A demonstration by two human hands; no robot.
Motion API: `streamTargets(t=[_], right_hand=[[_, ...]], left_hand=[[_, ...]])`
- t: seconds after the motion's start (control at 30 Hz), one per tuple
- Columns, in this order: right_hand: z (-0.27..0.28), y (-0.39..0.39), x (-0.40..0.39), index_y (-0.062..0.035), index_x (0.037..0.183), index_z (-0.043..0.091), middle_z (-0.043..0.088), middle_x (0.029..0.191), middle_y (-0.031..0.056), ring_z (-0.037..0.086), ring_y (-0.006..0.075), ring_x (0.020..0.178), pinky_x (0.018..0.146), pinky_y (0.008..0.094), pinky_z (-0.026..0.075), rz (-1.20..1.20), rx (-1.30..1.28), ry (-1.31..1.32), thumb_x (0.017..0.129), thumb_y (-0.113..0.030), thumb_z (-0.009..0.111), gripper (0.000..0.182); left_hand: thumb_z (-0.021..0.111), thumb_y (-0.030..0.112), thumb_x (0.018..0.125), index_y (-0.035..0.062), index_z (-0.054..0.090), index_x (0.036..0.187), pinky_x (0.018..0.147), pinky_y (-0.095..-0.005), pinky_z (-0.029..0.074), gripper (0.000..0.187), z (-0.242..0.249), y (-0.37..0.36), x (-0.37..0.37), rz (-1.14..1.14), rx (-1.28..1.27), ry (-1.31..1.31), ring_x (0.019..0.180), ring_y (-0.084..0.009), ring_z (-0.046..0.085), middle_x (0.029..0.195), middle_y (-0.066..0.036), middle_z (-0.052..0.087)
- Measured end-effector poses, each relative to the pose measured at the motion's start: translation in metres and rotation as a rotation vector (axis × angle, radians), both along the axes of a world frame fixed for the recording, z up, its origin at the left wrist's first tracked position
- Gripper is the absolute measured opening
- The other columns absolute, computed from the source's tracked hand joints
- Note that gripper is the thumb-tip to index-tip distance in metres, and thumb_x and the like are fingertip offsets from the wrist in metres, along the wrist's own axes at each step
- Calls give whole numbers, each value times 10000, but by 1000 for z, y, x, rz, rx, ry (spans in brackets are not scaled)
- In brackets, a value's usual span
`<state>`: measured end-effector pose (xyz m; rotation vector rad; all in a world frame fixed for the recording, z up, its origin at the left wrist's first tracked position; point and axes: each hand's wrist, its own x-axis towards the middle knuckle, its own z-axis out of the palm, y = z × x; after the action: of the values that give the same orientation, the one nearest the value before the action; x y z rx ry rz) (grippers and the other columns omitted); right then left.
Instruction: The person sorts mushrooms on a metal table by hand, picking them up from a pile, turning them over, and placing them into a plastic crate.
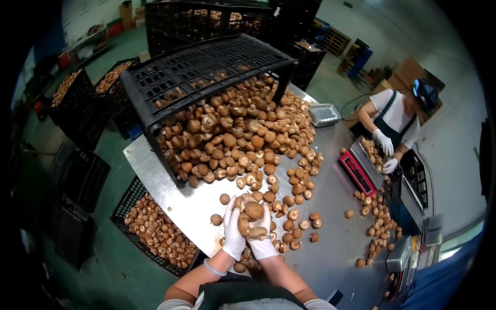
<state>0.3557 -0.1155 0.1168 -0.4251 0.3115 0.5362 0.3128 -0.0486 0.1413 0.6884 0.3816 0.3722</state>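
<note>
Both of my hands wear white gloves and are cupped together over the near edge of the metal table (336,170). Between them they hold several brown mushrooms (253,210). My left hand (233,232) supports the left side of this handful, and my right hand (263,235) supports the right side. More mushrooms lie loose on the table around and below my hands. Just beyond them, a large heap of mushrooms (232,139) spills from a black plastic crate (206,72) tipped on its side.
A black crate of mushrooms (155,232) stands on the floor at left. Clear plastic trays (324,114) lie on the table. At right, a co-worker (395,116) in white gloves handles mushrooms by a red scale (357,170). Stacked crates (206,23) stand behind.
</note>
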Motion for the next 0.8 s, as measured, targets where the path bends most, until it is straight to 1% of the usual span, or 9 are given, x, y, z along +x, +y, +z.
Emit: streamTargets(t=[0.07, 0.27, 0.33, 0.4, 0.47, 0.53, 0.67, 0.7, 0.8], right_hand=[[20, -6, -5, -31, 1280, 456, 515, 1266, 142, 508, 270, 1156, 1033, 390, 376, -2, 43, 4, 937, -465, 406, 556], [-20, -27, 2, -33, 1256, 475, 517, 1252, 164, 509, 317, 1141, 1008, 435, 394, -173, 68, 83, 902, -517, 417, 603], [-33, -41, 6, -30, 1234, 489, 537, 1220, 162, 525, 309, 1118, 981, 430, 423, -222, 34, 123, 892, -535, 414, 614], [-38, -55, 7, -27, 1205, 502, 554, 1184, 156, 548, 297, 1077, 947, 418, 453, -165, 57, 128, 891, -537, 418, 604], [-34, -57, 11, -27, 1205, 497, 550, 1186, 158, 558, 295, 1057, 920, 415, 473, -203, 30, 129, 885, -546, 428, 614], [-30, -56, 17, -16, 1229, 473, 546, 1190, 161, 563, 292, 1045, 918, 406, 474, -282, -113, 122, 882, -568, 425, 654], [-40, -58, 32, -77, 1288, 437, 475, 1282, 145, 482, 312, 1155, 985, 469, 397, -389, 71, 160, 855, -642, 421, 712], [-67, -63, 42, -104, 1299, 429, 441, 1311, 148, 436, 319, 1197, 1006, 493, 361, -365, 93, 126, 831, -669, 433, 734], [-46, -69, 51, -97, 1295, 428, 449, 1294, 155, 446, 318, 1177, 1003, 483, 364, -334, 45, 109, 821, -680, 436, 752]], left_hand=[[383, 218, 969, 29, 342, 1372, 1038, -337, 357, 447, 2, -7, 1, -31, 198, 1, 1228, -223, 427, 1339, -117, 416], [355, 405, 969, 9, 420, 1277, 1038, -342, 341, 505, -21, -32, 23, -8, -26, 67, 1211, -224, 429, 1271, -121, 468], [332, 304, 992, -17, 508, 1212, 1041, -332, 322, 426, -27, -43, 22, 5, -92, 107, 1177, -232, 462, 1234, -132, 522], [308, 275, 999, -37, 557, 1146, 1011, -341, 353, 426, -47, -51, 21, -26, 617, 107, 1134, -246, 499, 1181, -153, 558], [284, 258, 1005, -54, 581, 1097, 980, -345, 378, 440, -45, -55, 29, 20, 678, 107, 1084, -251, 532, 1121, -163, 589], [286, 272, 1006, -52, 579, 1101, 972, -337, 382, 447, -42, -54, 39, -57, 645, 157, 1066, -247, 540, 1117, -163, 595], [276, 386, 1000, -49, 486, 1232, 1067, -350, 282, 536, -36, -56, 67, -67, 21, 173, 1220, -254, 443, 1291, -184, 496], [258, 436, 991, -29, 414, 1305, 1108, -354, 199, 583, -29, -56, 68, -104, 5, 188, 1297, -243, 358, 1367, -178, 427], [289, 428, 990, -37, 370, 1336, 1105, -345, 219, 585, -17, -67, 51, -170, -40, 166, 1305, -236, 339, 1393, -183, 386]])
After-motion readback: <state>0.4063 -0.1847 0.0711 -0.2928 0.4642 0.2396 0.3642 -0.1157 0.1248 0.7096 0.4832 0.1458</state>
